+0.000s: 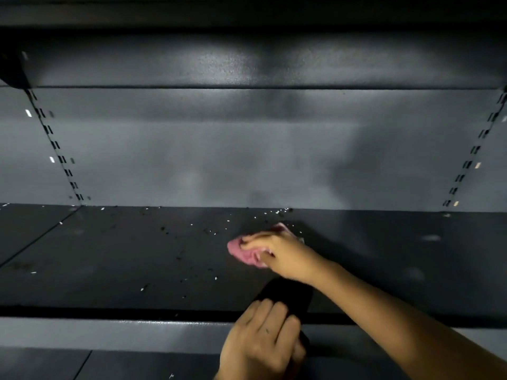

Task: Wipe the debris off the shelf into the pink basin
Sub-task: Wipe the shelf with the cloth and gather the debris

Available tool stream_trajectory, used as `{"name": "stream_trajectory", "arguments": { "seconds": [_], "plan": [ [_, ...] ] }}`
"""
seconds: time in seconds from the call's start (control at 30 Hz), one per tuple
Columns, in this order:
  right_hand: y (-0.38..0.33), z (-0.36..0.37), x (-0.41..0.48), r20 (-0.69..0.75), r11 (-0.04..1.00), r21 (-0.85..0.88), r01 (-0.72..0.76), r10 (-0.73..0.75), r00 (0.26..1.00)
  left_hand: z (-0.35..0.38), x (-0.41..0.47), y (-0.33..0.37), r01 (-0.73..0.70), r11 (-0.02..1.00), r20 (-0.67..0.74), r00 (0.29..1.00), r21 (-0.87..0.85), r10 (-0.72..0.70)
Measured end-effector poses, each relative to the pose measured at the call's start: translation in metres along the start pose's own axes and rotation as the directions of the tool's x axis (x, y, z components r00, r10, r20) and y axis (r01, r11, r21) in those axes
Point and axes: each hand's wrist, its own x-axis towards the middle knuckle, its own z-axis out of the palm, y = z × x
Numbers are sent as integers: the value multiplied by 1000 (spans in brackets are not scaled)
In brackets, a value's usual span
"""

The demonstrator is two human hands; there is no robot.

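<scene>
Right hand [277, 253] bunched around pink cloth [241, 252], most debris [211, 231] just left of it, left hand [263, 338] nearer, gripping something dark [285, 294], no basin visible.

Cloth [248, 252] on shelf [109, 259], debris [208, 230] left and behind it, dark object [285, 293] in front

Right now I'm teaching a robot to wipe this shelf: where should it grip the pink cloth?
Grip the pink cloth at its bunched top, coming from above and the front, as the right hand does. It lies crumpled flat on the shelf, so its edges offer little.
</scene>
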Motion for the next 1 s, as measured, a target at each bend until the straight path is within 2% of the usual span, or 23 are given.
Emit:
{"name": "stream_trajectory", "arguments": {
  "seconds": [0.07, 0.1, 0.13, 0.23, 0.3, 0.37, 0.4, 0.43, 0.5, 0.53, 0.63, 0.67, 0.73, 0.77, 0.87, 0.93, 1.0],
  "plan": [
    [3, -6, 15, -68, 997, 6, -83, 83, 994, -3, 2, 1, 3, 1000, 2, 1000, -7, -3],
    [7, -15, 17, -141, 989, 61, -132, 139, 980, -4, 2, 1, 6, 1000, 7, 1000, -20, -6],
    [11, -24, 14, -236, 974, 137, -179, 207, 949, -5, 2, 1, 3, 999, 15, 1000, -36, -2],
    [31, -57, -16, -463, 906, 319, -280, 406, 788, -7, 1, 0, 12, 997, 74, 997, -70, -7],
    [56, -77, -50, -497, 834, 387, -392, 547, 674, -11, 0, -6, 19, 996, 101, 995, -82, -11],
    [83, -91, -94, -448, 700, 383, -603, 711, 542, -18, -5, -16, 19, 996, 106, 994, -84, -10],
    [94, -93, -114, -400, 617, 321, -718, 776, 488, -22, -8, -22, 27, 997, 99, 995, -70, -20],
    [102, -95, -129, -383, 564, 209, -799, 799, 464, -26, -10, -29, 42, 998, 87, 995, -46, -38],
    [108, -89, -139, -442, 573, 11, -819, 737, 510, -29, -11, -39, 68, 998, 58, 996, 11, -68],
    [109, -85, -136, -421, 620, -73, -781, 691, 588, -29, -10, -42, 70, 997, 50, 996, 24, -71],
    [102, -67, -101, -258, 589, -198, -784, 740, 621, -24, -11, -39, 50, 998, 70, 996, 29, -52],
    [93, -56, -81, -227, 603, -220, -767, 733, 642, -22, -11, -38, 55, 998, 83, 995, 18, -56],
    [68, -29, -36, -171, 692, -229, -685, 664, 728, -20, -13, -38, 75, 997, 105, 992, 7, -75],
    [53, -15, -13, -171, 742, -208, -637, 614, 771, -19, -13, -40, 79, 997, 109, 991, 22, -81],
    [7, 21, 42, -216, 830, -21, -558, 541, 813, -18, -17, -41, 52, 995, 94, 994, 82, -59],
    [-16, 36, 68, -188, 852, 116, -510, 523, 832, -18, -20, -43, 41, 996, 114, 992, 84, -51],
    [-30, 39, 79, -200, 827, 323, -459, 534, 821, -20, -21, -45, 55, 997, 155, 986, 47, -62]
  ]
}}
